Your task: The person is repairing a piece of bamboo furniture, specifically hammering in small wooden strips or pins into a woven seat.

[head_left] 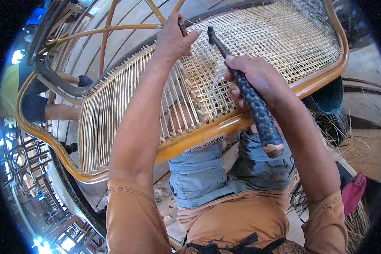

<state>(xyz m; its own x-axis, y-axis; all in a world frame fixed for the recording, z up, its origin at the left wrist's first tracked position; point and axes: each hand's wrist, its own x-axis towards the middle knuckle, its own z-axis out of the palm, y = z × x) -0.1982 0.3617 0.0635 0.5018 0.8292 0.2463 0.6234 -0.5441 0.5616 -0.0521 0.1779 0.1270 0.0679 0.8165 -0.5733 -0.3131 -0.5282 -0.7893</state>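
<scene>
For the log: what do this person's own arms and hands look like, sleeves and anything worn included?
The left hand and right hand are ungloved, with no ring or watch that I can make out. Both forearms are bare below short orange-tan sleeves; a stitched line runs near the left cuff.

The left hand hides most of a dark piece, perhaps a slim tool. The right hand covers part of the wrapped handle. The left forearm blocks several cane strands. A co-worker's 2 legs go partly behind the frame; the rim cuts off the upper body. Distant chair frames blur, too small to count.
</scene>
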